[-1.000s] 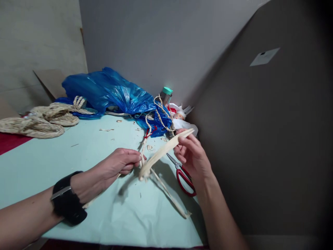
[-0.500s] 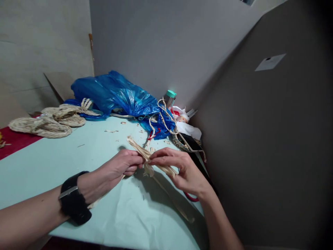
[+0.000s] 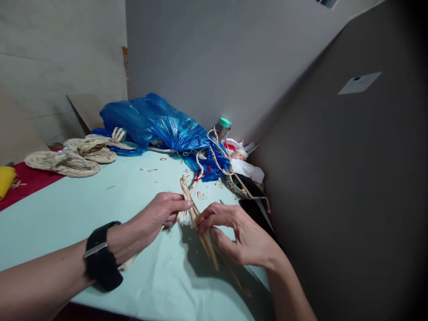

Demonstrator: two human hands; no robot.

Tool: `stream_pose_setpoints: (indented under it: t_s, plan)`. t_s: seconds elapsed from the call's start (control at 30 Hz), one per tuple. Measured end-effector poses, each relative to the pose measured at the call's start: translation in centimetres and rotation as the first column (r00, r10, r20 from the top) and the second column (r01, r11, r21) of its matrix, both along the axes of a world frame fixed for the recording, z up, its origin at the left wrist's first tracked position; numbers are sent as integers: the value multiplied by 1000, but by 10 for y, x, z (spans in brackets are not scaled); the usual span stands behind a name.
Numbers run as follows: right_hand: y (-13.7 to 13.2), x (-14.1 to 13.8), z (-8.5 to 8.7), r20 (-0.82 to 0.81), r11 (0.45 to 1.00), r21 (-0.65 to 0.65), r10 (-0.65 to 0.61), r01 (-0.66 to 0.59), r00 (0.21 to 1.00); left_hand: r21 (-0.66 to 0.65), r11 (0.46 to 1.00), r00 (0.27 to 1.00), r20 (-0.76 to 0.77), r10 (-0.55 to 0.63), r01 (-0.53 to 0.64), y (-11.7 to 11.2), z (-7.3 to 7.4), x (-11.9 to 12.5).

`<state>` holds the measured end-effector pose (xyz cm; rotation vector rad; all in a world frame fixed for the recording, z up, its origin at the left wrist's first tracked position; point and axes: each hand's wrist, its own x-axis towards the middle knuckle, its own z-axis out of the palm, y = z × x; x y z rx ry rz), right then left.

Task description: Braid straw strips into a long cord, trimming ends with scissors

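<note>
My left hand (image 3: 167, 208) is closed, pinching a bundle of pale, dried, straw-like strips (image 3: 186, 192) between thumb and fingers above the table. The strips fan out at the top, and their longer ends slant down to the right. Bent fingers of my right hand (image 3: 230, 227) grip the lower part of the same bundle, its thumb close by on the other side. One thin strip trails below, toward the front of the table, partly in shadow. Another pale strand end (image 3: 128, 262) shows under my left wrist, which wears a black band.
A blue plastic bag (image 3: 157, 120) lies at the back with braided cords. Pale woven shoe-sole shapes (image 3: 62, 163) rest at left by a yellow roll (image 3: 6, 180) on red cloth. A green-lidded bottle (image 3: 223, 127) and a dark tablet-like object (image 3: 249, 185) stand near the right wall.
The bundle has swung from slanting across to hanging more steeply. My right hand has slid down and right along it, while the left still holds it. The view has shifted slightly left.
</note>
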<state>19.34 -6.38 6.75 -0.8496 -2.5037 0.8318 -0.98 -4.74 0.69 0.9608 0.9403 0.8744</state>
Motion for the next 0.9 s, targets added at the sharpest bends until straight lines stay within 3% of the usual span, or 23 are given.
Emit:
stream_pose_setpoints:
  t_s: [0.13, 0.27, 0.5, 0.73, 0.9]
  plan:
    - [9, 4, -7, -37, 974, -136, -186, 179, 982, -24, 1000, 1000, -7, 2, -2, -1, 7, 3]
    - [16, 3, -22, -102, 904, -318, -333, 286, 937, -13, 1000, 1000, -8, 5, -6, -2, 10, 2]
    - [19, -8, -36, -208, 826, -523, -365, 212, 908, -34, 999, 999, -18, -38, 37, -2, 7, 1]
    - [23, -12, -39, -259, 705, -663, -531, 251, 807, -77, 997, 999, -20, -32, 31, -1, 10, 3]
    - [23, -14, -47, -240, 679, -688, -546, 257, 802, -54, 998, 999, -16, -43, 42, -1, 8, 2]
